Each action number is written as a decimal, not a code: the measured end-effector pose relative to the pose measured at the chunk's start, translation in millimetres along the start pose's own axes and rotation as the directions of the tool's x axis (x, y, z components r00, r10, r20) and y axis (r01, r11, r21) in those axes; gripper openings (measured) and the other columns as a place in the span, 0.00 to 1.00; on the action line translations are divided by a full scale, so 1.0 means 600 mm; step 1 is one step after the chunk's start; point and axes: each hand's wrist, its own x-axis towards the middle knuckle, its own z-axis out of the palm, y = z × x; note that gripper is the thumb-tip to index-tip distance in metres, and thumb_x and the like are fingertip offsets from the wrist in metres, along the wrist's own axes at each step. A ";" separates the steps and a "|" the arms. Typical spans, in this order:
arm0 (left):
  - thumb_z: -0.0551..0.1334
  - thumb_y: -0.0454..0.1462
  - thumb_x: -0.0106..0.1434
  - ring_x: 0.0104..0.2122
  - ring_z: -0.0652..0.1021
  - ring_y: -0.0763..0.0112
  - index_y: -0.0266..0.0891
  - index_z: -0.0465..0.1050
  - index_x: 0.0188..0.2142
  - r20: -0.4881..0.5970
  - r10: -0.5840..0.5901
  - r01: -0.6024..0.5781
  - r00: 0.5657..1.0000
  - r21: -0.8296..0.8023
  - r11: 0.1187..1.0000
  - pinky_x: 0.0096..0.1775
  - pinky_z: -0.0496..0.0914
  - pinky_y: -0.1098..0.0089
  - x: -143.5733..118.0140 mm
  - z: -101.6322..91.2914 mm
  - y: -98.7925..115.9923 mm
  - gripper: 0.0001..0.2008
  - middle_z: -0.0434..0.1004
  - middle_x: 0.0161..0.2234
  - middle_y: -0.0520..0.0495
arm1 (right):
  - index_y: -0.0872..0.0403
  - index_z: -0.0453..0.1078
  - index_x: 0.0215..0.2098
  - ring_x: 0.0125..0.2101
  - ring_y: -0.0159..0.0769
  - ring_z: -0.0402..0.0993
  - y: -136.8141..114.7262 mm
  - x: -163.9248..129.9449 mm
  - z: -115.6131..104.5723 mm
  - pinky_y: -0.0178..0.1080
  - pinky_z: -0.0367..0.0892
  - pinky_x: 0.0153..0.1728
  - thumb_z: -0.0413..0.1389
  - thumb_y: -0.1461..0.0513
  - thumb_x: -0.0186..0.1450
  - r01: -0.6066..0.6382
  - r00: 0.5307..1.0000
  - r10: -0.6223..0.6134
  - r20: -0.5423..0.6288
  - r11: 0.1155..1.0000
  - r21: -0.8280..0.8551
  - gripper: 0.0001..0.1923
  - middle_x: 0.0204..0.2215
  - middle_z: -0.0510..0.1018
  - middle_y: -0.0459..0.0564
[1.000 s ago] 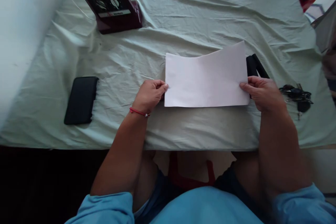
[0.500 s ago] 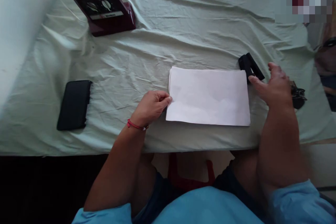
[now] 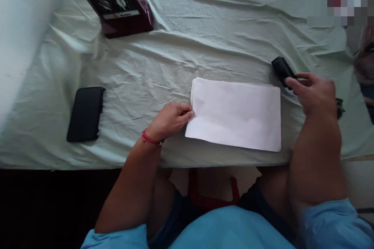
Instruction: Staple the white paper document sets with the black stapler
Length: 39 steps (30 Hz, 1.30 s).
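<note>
Our right hand (image 3: 317, 91) was smeared by motion and covered the near end of the black stapler (image 3: 282, 70), so we could not tell whether the fingers had closed on it. The keys (image 3: 339, 106) at three o'clock showed only a sliver. The maroon appliance (image 3: 117, 6) at eleven o'clock ran off the top edge.

A wrinkled pale green cloth (image 3: 204, 27) covers the table (image 3: 87, 161) and hangs over its near edge. A plain white wall (image 3: 20, 27) stands along the left side. Below the table edge the floor at left lies in deep shadow. The light is soft and dim.
</note>
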 end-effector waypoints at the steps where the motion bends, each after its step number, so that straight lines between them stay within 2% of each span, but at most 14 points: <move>1: 0.57 0.46 0.67 0.31 0.71 0.69 0.37 0.80 0.33 0.009 0.006 -0.006 1.000 0.000 1.000 0.34 0.62 0.68 0.000 0.003 0.002 0.18 0.73 0.28 0.50 | 0.58 0.82 0.54 0.35 0.38 0.79 0.000 0.002 -0.001 0.50 0.77 0.48 0.66 0.59 0.64 -0.028 0.999 0.031 -0.026 0.995 0.096 0.21 0.37 0.81 0.54; 5: 0.56 0.45 0.67 0.29 0.69 0.69 0.37 0.78 0.31 0.016 -0.004 0.004 1.000 0.006 1.000 0.33 0.61 0.68 0.004 0.019 0.009 0.17 0.71 0.27 0.51 | 0.60 0.79 0.45 0.29 0.29 0.73 -0.012 -0.011 0.007 0.38 0.76 0.35 0.62 0.61 0.62 0.060 0.995 -0.015 -0.095 0.869 0.490 0.15 0.33 0.77 0.49; 8: 0.56 0.44 0.67 0.27 0.67 0.70 0.38 0.75 0.28 -0.010 -0.035 0.035 0.999 0.040 0.999 0.32 0.59 0.67 0.005 0.026 0.012 0.17 0.69 0.25 0.52 | 0.58 0.78 0.46 0.31 0.29 0.75 -0.031 -0.048 0.027 0.37 0.77 0.38 0.66 0.60 0.59 0.140 0.969 -0.237 0.063 0.745 0.653 0.18 0.34 0.78 0.48; 10: 0.56 0.44 0.67 0.26 0.66 0.70 0.39 0.74 0.26 -0.018 -0.054 0.054 0.998 0.040 0.998 0.32 0.58 0.67 0.005 0.028 0.013 0.17 0.68 0.24 0.52 | 0.55 0.78 0.49 0.34 0.30 0.76 -0.045 -0.080 0.044 0.39 0.78 0.43 0.67 0.57 0.60 0.140 0.907 -0.359 0.221 0.751 0.645 0.20 0.37 0.80 0.47; 15: 0.56 0.42 0.67 0.25 0.67 0.69 0.40 0.71 0.24 -0.018 -0.083 0.084 0.996 0.034 0.996 0.31 0.58 0.67 0.005 0.027 0.015 0.17 0.66 0.21 0.52 | 0.49 0.77 0.50 0.43 0.36 0.79 -0.067 -0.147 0.085 0.41 0.80 0.48 0.65 0.51 0.66 0.197 0.771 -0.451 0.449 0.840 0.506 0.18 0.41 0.81 0.48; 18: 0.57 0.41 0.67 0.25 0.67 0.69 0.40 0.69 0.23 -0.017 -0.100 0.100 0.995 0.036 0.994 0.31 0.58 0.67 0.006 0.026 0.018 0.16 0.67 0.21 0.52 | 0.48 0.75 0.53 0.51 0.39 0.79 -0.068 -0.170 0.110 0.45 0.80 0.56 0.63 0.51 0.68 0.305 0.688 -0.570 0.449 0.789 0.533 0.18 0.51 0.80 0.51; 22: 0.57 0.40 0.67 0.23 0.65 0.70 0.41 0.66 0.21 -0.027 -0.107 0.107 0.994 0.035 0.994 0.30 0.56 0.67 0.007 0.027 0.021 0.17 0.64 0.19 0.53 | 0.46 0.71 0.61 0.64 0.46 0.73 -0.067 -0.184 0.132 0.53 0.70 0.70 0.60 0.53 0.70 0.598 0.471 -0.760 0.447 0.648 0.472 0.22 0.61 0.77 0.53; 24: 0.57 0.39 0.66 0.22 0.66 0.71 0.41 0.66 0.21 -0.028 -0.121 0.121 0.992 0.004 0.993 0.29 0.57 0.67 0.006 0.028 0.020 0.16 0.65 0.18 0.53 | 0.46 0.70 0.65 0.68 0.47 0.69 -0.065 -0.177 0.128 0.54 0.67 0.72 0.61 0.52 0.70 0.655 0.407 -0.788 0.462 0.604 0.453 0.26 0.66 0.74 0.53; 26: 0.57 0.39 0.67 0.22 0.67 0.70 0.41 0.67 0.22 -0.020 -0.141 0.140 0.990 -0.031 0.990 0.29 0.58 0.67 0.006 0.029 0.018 0.16 0.66 0.19 0.53 | 0.48 0.70 0.65 0.67 0.48 0.71 -0.058 -0.155 0.108 0.54 0.68 0.71 0.61 0.49 0.70 0.667 0.474 -0.761 0.443 0.639 0.384 0.29 0.67 0.73 0.55; 29: 0.58 0.40 0.67 0.22 0.69 0.70 0.41 0.69 0.22 -0.018 -0.144 0.143 0.989 -0.044 0.989 0.29 0.59 0.67 0.006 0.029 0.017 0.16 0.68 0.19 0.52 | 0.52 0.73 0.64 0.49 0.46 0.81 -0.036 -0.099 0.058 0.53 0.76 0.56 0.56 0.50 0.72 0.528 0.806 -0.491 0.332 0.849 -0.027 0.26 0.55 0.81 0.58; 31: 0.58 0.40 0.67 0.23 0.70 0.69 0.40 0.71 0.23 -0.018 -0.142 0.141 0.990 -0.051 0.989 0.29 0.60 0.68 0.006 0.028 0.017 0.16 0.70 0.19 0.52 | 0.54 0.73 0.65 0.50 0.52 0.81 -0.017 -0.061 0.021 0.57 0.73 0.59 0.57 0.51 0.71 0.375 0.917 -0.265 0.299 0.828 -0.416 0.27 0.48 0.84 0.59; 33: 0.58 0.40 0.67 0.23 0.70 0.69 0.40 0.72 0.24 -0.006 -0.157 0.157 0.988 -0.067 0.985 0.30 0.61 0.68 0.007 0.027 0.018 0.15 0.71 0.20 0.52 | 0.55 0.76 0.62 0.53 0.57 0.79 -0.002 -0.036 -0.006 0.58 0.71 0.59 0.56 0.47 0.73 0.243 0.955 -0.068 0.289 0.739 -0.629 0.27 0.50 0.83 0.63; 35: 0.58 0.39 0.66 0.22 0.70 0.69 0.40 0.72 0.24 0.001 -0.167 0.167 0.986 -0.065 0.984 0.30 0.61 0.68 0.009 0.026 0.019 0.15 0.71 0.20 0.52 | 0.55 0.76 0.61 0.50 0.54 0.80 0.002 -0.029 -0.022 0.55 0.71 0.57 0.55 0.47 0.74 0.217 0.944 0.014 0.329 0.726 -0.652 0.27 0.49 0.83 0.63; 39: 0.59 0.39 0.66 0.22 0.69 0.70 0.40 0.72 0.23 0.001 -0.162 0.161 0.987 -0.039 0.986 0.29 0.60 0.68 0.011 0.022 0.019 0.15 0.71 0.19 0.52 | 0.54 0.78 0.52 0.38 0.43 0.78 -0.006 -0.043 -0.027 0.47 0.72 0.48 0.59 0.49 0.71 0.262 0.896 -0.020 0.443 0.831 -0.492 0.20 0.40 0.83 0.57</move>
